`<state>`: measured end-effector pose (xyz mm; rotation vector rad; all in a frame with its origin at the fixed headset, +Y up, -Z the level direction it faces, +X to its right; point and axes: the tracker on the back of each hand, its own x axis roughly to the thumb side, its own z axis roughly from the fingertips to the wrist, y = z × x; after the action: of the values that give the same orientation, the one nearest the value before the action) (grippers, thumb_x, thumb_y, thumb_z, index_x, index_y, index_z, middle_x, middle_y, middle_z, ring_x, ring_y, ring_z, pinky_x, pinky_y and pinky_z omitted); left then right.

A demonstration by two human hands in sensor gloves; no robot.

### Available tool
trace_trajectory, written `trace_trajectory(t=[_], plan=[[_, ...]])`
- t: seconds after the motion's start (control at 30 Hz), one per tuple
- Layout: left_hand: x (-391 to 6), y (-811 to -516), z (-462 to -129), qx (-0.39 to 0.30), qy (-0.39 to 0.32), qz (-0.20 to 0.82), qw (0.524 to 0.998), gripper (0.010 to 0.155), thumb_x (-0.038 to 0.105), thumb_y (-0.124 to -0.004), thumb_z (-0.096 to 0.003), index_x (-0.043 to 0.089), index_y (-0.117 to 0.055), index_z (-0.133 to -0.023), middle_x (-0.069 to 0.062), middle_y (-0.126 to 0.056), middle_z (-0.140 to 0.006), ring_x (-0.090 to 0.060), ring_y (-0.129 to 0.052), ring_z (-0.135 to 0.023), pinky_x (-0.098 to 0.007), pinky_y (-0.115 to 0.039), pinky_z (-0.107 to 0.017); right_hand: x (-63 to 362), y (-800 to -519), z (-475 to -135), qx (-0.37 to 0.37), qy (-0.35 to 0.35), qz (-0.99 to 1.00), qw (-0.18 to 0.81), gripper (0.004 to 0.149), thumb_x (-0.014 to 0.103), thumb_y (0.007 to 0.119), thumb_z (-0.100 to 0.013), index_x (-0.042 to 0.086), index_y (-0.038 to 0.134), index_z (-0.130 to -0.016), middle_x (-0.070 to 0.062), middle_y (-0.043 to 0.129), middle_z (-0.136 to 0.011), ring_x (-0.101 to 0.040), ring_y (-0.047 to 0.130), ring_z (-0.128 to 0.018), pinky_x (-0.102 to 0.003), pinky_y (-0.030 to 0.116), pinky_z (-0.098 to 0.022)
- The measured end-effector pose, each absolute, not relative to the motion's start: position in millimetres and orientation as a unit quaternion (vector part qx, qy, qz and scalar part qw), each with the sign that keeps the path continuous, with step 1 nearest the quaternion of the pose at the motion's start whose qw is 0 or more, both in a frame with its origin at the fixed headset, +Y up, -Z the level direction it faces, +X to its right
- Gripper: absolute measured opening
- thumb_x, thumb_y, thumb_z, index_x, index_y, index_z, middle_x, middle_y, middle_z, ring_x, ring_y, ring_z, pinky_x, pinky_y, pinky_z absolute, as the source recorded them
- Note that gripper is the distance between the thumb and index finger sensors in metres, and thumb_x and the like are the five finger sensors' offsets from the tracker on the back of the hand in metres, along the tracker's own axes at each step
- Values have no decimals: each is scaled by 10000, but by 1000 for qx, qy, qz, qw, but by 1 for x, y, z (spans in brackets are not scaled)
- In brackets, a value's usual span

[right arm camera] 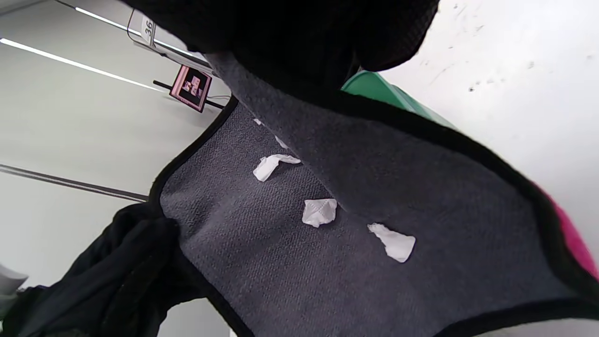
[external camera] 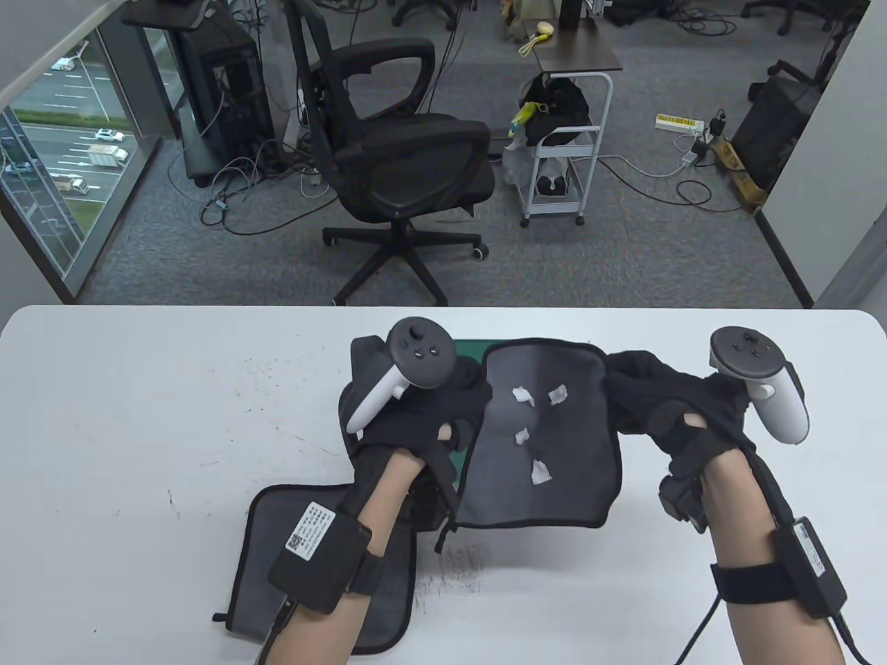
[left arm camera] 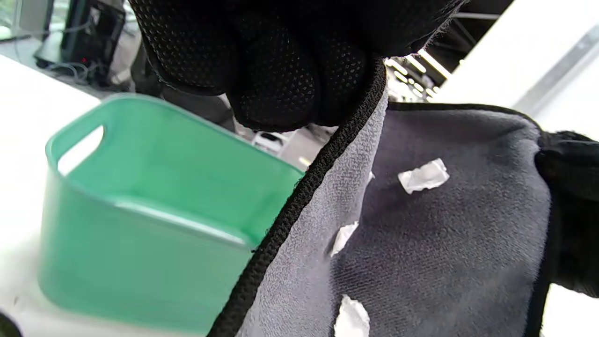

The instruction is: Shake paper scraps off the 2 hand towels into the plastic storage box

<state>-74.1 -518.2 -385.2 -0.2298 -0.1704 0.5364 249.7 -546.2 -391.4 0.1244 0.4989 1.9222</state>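
Office carpet, a black chair (external camera: 402,159) and a small cart (external camera: 565,138) are showing beyond a white desk (external camera: 138,415). Both gloved hands are holding up a grey towel (external camera: 547,471) between them, stretched like a shallow tray. The left hand (external camera: 416,415) is pinching its left edge and the right hand (external camera: 686,415) is gripping its bunched right edge. Four white scraps (external camera: 523,436) are lying on the cloth. A green box (left arm camera: 140,224) is sitting on the desk just beyond and below the towel, mostly hidden from above. A second towel (external camera: 256,554) is lying flat on the desk under the left forearm. The cloth looks soft, limp and light, and the scraps loose and easily scattered, so taking hold along the bound black edging near the corners seems best for tipping them toward the box.
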Motion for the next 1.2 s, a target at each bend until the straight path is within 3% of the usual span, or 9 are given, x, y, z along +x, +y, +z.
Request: trace_trajectory(t=[0.23, 0.4, 0.5, 0.63, 0.77, 0.93, 1.2], plan=[[-85, -489, -433, -77, -46, 267, 959, 435, 475, -735, -584, 314, -741, -988, 67, -1014, -787, -149, -1027, -689, -430, -865, -583, 224, -516, -430, 19, 159, 808, 566, 399, 365, 801, -526, 258, 746, -906, -41, 944, -783, -267, 982, -633, -530, 759, -562], [-94, -491, -463, -6, -21, 307, 951, 426, 485, -729, -582, 352, -734, -987, 77, -994, -826, -153, -1006, -738, -439, -845, -618, 202, -510, -450, 7, 68, 825, 562, 396, 369, 798, -523, 271, 745, -903, -30, 940, -792, -265, 977, -650, -529, 755, -571], [-97, -513, -470, 54, -19, 323, 945, 414, 501, -730, -574, 400, -742, -975, 39, -903, -971, -227, -898, -895, -532, -718, -730, 188, -522, -459, 41, 17, 842, 538, 389, 377, 800, -519, 299, 749, -897, -29, 911, -843, -287, 939, -719, -544, 713, -616], [-94, -547, -472, 103, -42, 273, 956, 407, 519, -740, -557, 425, -765, -953, 21, -873, -1018, -255, -866, -939, -578, -680, -744, 168, -552, -466, 50, 18, 900, 433, 383, 399, 813, -509, 327, 772, -883, -50, 810, -963, -361, 790, -884, -613, 576, -692], [-99, -570, -473, 95, -22, 253, 963, 404, 517, -747, -552, 430, -773, -946, 24, -863, -1030, -243, -858, -952, -581, -674, -748, 162, -571, -469, 25, -4, 932, 362, 384, 409, 812, -501, 337, 772, -877, -38, 783, -988, -378, 725, -936, -640, 519, -710], [-126, -594, -480, 71, 28, 226, 971, 402, 513, -747, -553, 431, -775, -945, 22, -860, -1035, -248, -855, -955, -588, -664, -750, 185, -596, -477, -46, -9, 948, 315, 379, 411, 806, -501, 347, 771, -872, -34, 781, -990, -375, 724, -940, -641, 516, -711], [-141, -612, -484, 58, 44, 248, 966, 401, 506, -750, -551, 430, -781, -944, 21, -866, -1029, -249, -860, -950, -588, -664, -749, 215, -614, -480, -94, -10, 926, 365, 371, 399, 808, -499, 338, 780, -864, -36, 806, -965, -372, 748, -920, -637, 534, -701]])
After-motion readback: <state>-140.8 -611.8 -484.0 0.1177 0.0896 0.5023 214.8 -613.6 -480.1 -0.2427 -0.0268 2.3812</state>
